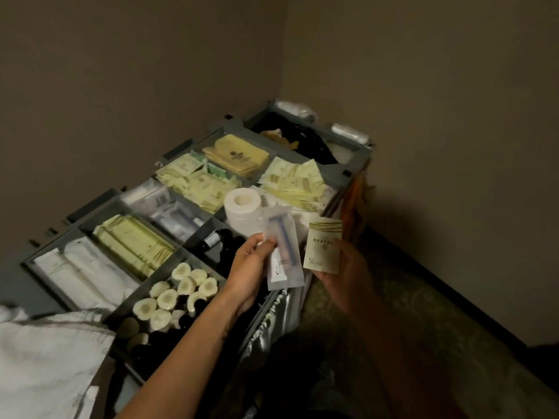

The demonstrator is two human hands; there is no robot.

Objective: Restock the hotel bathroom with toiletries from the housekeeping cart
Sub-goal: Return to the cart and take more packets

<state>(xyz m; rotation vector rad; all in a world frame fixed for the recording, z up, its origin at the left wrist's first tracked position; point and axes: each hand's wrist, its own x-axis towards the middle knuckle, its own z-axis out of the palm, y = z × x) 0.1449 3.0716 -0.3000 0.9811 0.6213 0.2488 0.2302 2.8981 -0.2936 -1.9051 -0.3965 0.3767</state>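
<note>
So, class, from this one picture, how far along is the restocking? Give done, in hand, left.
Done: two items picked from the cart. In hand: the left hand grips a clear razor packet, and the right hand holds a cream sachet. Left: taking them to the bathroom, which is not in view.
</note>
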